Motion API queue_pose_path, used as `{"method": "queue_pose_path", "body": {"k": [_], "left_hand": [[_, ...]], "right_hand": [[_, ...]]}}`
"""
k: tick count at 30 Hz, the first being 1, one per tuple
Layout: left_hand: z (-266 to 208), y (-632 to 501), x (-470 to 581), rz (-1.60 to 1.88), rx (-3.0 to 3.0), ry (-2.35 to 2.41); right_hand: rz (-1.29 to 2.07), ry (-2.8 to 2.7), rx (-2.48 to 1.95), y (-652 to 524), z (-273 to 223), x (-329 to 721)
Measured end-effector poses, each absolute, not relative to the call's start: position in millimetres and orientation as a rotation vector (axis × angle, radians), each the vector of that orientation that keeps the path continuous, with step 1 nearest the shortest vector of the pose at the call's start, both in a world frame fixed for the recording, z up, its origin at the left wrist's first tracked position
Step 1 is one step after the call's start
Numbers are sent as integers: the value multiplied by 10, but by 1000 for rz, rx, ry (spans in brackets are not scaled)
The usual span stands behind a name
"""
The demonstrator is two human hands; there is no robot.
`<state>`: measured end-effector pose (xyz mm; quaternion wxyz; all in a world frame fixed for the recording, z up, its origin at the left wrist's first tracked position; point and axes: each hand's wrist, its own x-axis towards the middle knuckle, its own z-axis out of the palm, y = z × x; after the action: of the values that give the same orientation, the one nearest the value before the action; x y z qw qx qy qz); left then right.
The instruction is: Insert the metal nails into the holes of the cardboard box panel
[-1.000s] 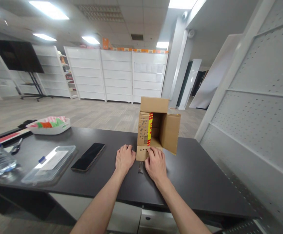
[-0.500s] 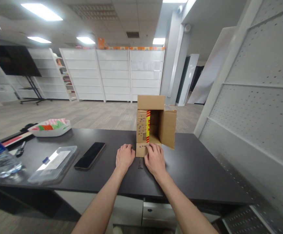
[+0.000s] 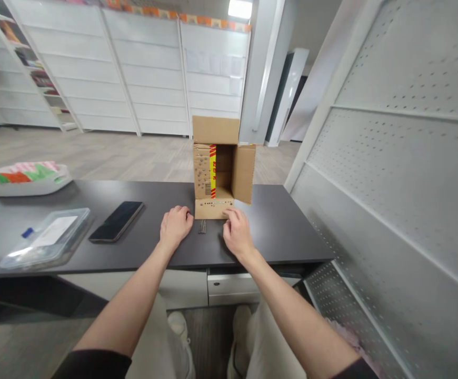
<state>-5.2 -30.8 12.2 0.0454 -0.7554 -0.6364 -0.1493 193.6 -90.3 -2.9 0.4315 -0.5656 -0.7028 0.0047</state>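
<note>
Hands drawn slightly back from box flap since half a second ago; view pitched down, legs and shoes now visible.

Cardboard box (image 3: pixel 218 163) lying on its side near far edge of dark worktop (image 3: pixel 288 231), mouth toward wearer, lower flap (image 3: pixel 213 208) flat on surface. Right hand (image 3: pixel 236 237) with fingertips touching flap's right front corner, fingers bent, nothing gripped. Left hand (image 3: pixel 176 226) loosely curled, palm down, just left of flap, apparently not touching it, holding nothing. Small bundle of metal pins (image 3: pixel 202 227) between both hands, just in front of flap, long axis running front to back; left hand marginally nearer. Phone (image 3: pixel 116 221) and clear plastic case (image 3: pixel 45 239) further left, white tray (image 3: pixel 23 181) toward far left edge. White perforated panel (image 3: pixel 390 173) flanking right; white shelving (image 3: pixel 142 79) across room.
</note>
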Motion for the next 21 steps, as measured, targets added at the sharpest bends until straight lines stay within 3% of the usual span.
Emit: {"method": "queue_pose_path", "body": {"k": [8, 21], "left_hand": [[144, -398, -61, -482, -2330, -1946], [124, -506, -138, -487, -2431, -1859]], "right_hand": [[-14, -1677, -1412, -1139, 67, 2645], [-29, -1868, -1611, -1242, -147, 2649]]}}
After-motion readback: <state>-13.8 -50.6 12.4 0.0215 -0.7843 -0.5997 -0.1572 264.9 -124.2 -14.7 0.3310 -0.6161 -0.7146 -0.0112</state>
